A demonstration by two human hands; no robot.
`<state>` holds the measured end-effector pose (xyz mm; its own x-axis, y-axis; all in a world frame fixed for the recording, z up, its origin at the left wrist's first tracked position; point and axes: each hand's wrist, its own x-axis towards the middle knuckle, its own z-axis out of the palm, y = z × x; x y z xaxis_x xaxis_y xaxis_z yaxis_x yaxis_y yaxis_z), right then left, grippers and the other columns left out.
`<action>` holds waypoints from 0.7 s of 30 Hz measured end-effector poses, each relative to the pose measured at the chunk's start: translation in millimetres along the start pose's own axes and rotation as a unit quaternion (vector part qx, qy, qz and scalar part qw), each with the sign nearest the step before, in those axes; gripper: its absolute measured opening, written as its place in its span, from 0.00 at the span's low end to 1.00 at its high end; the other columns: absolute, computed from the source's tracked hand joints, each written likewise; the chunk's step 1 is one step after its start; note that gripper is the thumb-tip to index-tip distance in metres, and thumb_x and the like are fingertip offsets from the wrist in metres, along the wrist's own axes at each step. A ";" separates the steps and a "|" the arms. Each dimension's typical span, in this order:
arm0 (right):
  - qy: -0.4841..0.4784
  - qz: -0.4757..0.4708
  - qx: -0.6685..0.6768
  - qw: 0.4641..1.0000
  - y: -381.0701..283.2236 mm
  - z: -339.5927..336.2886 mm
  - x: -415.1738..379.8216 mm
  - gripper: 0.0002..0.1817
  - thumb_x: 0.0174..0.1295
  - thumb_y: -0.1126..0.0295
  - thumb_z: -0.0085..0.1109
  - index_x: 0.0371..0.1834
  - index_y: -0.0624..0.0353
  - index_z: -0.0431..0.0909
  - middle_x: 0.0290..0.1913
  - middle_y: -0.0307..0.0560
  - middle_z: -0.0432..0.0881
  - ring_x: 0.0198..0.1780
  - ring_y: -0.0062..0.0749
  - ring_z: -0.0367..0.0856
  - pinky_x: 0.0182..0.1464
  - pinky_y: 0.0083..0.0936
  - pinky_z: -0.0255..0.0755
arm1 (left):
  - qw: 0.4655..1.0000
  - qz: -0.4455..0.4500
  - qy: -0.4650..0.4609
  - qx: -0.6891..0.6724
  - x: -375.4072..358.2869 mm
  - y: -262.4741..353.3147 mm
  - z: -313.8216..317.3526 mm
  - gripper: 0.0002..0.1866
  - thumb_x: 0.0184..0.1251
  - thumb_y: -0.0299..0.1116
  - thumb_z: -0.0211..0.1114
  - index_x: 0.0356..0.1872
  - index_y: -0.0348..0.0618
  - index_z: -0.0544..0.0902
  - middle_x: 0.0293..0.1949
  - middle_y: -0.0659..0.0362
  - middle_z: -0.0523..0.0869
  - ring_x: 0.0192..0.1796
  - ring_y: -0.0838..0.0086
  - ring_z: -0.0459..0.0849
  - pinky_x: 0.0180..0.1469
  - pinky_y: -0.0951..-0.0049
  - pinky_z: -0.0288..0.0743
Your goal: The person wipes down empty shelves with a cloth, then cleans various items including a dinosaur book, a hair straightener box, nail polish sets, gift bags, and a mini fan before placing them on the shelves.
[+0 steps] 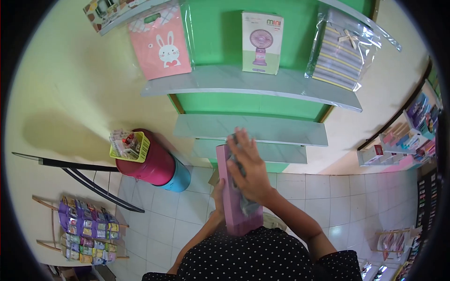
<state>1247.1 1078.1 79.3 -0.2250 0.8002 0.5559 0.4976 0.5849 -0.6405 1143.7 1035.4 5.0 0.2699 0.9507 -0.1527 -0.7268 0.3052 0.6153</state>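
A long pink box (228, 196) is held upright and slightly tilted in front of my chest. My left hand (218, 195) grips its left side, with the fingers partly hidden behind it. My right hand (251, 173) lies across the broad face of the box, fingers stretched out and a little blurred. Beneath that palm is a crumpled grey piece, apparently a cloth (250, 207), pressed on the box. Part of the box's face is covered by this hand and the cloth.
Marbled grey shelves (211, 80) stand ahead, bearing a pink rabbit bag (164, 51), a mini fan box (262, 42) and a striped wrapped bag (340, 58). At left are a yellow-green basket (143, 147) on a magenta drum (157, 164), a black rail (79, 164) and a packet rack (89, 229).
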 end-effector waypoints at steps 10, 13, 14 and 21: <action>0.072 -0.085 0.116 0.987 11.8 -3.7 -48.4 0.15 0.46 0.82 0.47 0.39 0.68 0.73 0.46 0.58 0.73 0.45 0.42 0.74 0.46 0.29 0.67 | 0.998 0.056 -0.019 -0.008 10.2 0.1 -25.9 0.32 0.59 0.54 0.37 0.59 0.41 0.55 0.54 0.51 0.66 0.55 0.65 0.66 0.57 0.66 0.59; 0.141 -0.002 0.125 0.982 16.0 -39.3 -58.9 0.13 0.43 0.81 0.51 0.35 0.70 0.74 0.35 0.56 0.78 0.32 0.35 0.77 0.33 0.25 0.71 | 0.993 0.023 -0.098 -0.054 12.4 44.8 34.4 0.34 0.57 0.57 0.39 0.58 0.41 0.57 0.52 0.50 0.68 0.53 0.65 0.69 0.54 0.66 0.63; 0.164 -0.030 0.118 0.979 14.9 -51.5 -60.1 0.13 0.43 0.78 0.56 0.35 0.70 0.74 0.34 0.56 0.78 0.31 0.35 0.77 0.31 0.24 0.72 | 0.996 0.033 -0.078 -0.028 14.9 56.7 45.9 0.34 0.57 0.58 0.40 0.57 0.40 0.58 0.51 0.51 0.68 0.51 0.65 0.70 0.52 0.65 0.64; 0.133 -0.165 -0.105 0.972 -7.4 -96.0 -86.5 0.39 0.41 0.47 0.59 0.51 0.61 0.56 0.46 0.54 0.65 0.47 0.42 0.65 0.47 0.31 0.57 | 0.992 0.064 -0.097 -0.049 7.5 84.9 161.5 0.31 0.58 0.59 0.42 0.51 0.42 0.64 0.44 0.57 0.72 0.45 0.68 0.72 0.49 0.66 0.66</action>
<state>1343.3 991.9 86.8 -0.1918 0.4946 0.8477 0.6008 0.7421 -0.2971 1186.1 1059.6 181.0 0.2812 0.9564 0.0786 -0.8178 0.1960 0.5411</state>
